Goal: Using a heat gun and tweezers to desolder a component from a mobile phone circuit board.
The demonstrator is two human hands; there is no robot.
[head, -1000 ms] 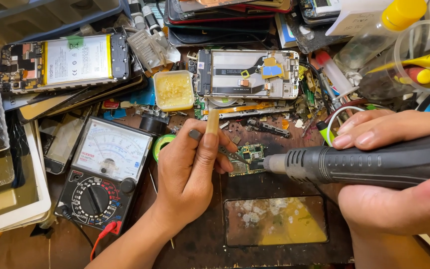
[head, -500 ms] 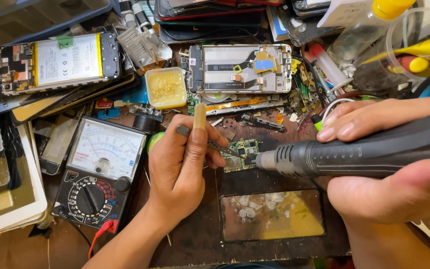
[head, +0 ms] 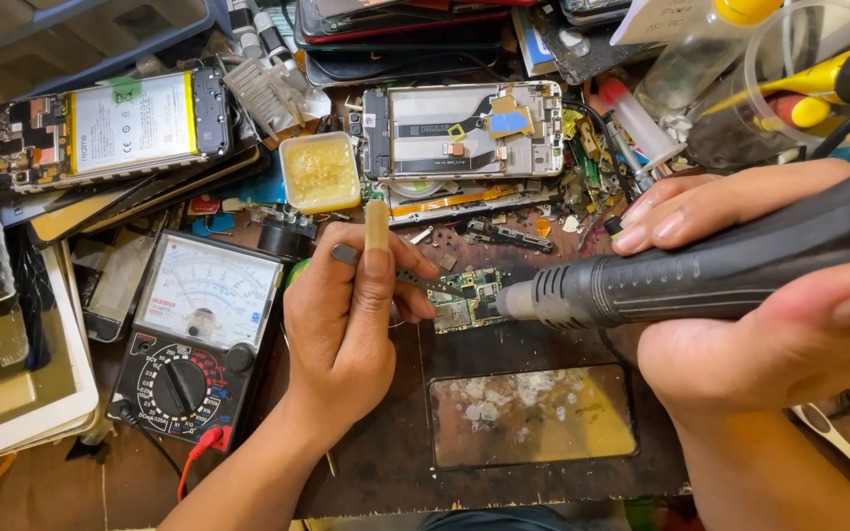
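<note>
A small green circuit board (head: 464, 295) lies on the dark work mat (head: 386, 462) at the middle. My left hand (head: 346, 324) grips tweezers (head: 415, 280) whose tips reach onto the board, with a tan handle sticking up between the fingers. My right hand (head: 759, 344) is wrapped around a thick grey hot air tool (head: 700, 270). Its metal nozzle (head: 516, 300) points left and sits right at the board's right edge.
An analog multimeter (head: 199, 334) with a red lead lies left of my left hand. An opened phone with a battery (head: 110, 123) and another opened phone frame (head: 464, 128) lie behind. A tub of yellow flux (head: 320, 172), a scorched glass plate (head: 533, 413), bottles and screwdrivers crowd the bench.
The view has shifted slightly. The hot air tool has crept a little left towards the board. My left hand stays on the board with the tweezers.
</note>
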